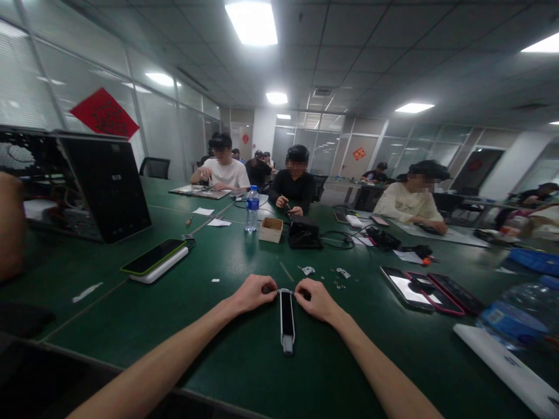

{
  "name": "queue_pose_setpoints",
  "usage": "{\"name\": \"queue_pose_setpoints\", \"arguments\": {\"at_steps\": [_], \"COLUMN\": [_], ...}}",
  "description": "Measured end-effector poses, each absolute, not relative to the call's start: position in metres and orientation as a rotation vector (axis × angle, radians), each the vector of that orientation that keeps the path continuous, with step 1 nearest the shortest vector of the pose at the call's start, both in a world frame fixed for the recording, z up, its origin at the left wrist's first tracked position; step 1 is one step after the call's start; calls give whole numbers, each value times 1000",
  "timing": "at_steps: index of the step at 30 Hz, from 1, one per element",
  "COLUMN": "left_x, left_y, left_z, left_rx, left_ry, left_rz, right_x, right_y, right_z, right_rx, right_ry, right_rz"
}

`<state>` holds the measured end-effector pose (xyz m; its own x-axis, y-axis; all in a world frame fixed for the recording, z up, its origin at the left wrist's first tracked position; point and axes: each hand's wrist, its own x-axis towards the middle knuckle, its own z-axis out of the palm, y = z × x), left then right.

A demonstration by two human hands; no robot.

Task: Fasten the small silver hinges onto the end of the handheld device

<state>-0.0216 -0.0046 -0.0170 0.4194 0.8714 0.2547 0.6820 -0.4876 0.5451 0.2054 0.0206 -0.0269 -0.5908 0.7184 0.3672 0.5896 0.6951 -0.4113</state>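
A narrow black-and-silver device [287, 320] lies lengthwise on the green table [131, 314], pointing away from me at its upper end. My left hand [254, 294] and my right hand [312, 300] sit on either side of that upper end. Their fingertips pinch a thin metal strip [286, 290] that runs across the device. Each hand also seems to hide something small and dark in its fingers, though the picture does not settle what. Several small metal brackets [308, 270] and tiny screws [327, 279] lie just beyond my right hand.
Phones [419, 291] lie to the right, near a plastic bottle [519, 317]. On the left are a phone on a white power bank [155, 262] and an open laptop [105, 186]. Beyond stand a water bottle [252, 208] and a cardboard box [271, 230]; co-workers sit across the table.
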Motion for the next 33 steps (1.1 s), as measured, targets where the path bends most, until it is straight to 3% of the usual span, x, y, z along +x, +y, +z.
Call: {"name": "queue_pose_setpoints", "arguments": {"at_steps": [33], "left_x": [-20], "left_y": [-6], "left_z": [-15], "left_rx": [2355], "left_ry": [1315], "left_rz": [713], "right_x": [206], "right_y": [19], "right_z": [-24], "right_rx": [-1032], "right_ry": [-2400], "right_rz": [374]}}
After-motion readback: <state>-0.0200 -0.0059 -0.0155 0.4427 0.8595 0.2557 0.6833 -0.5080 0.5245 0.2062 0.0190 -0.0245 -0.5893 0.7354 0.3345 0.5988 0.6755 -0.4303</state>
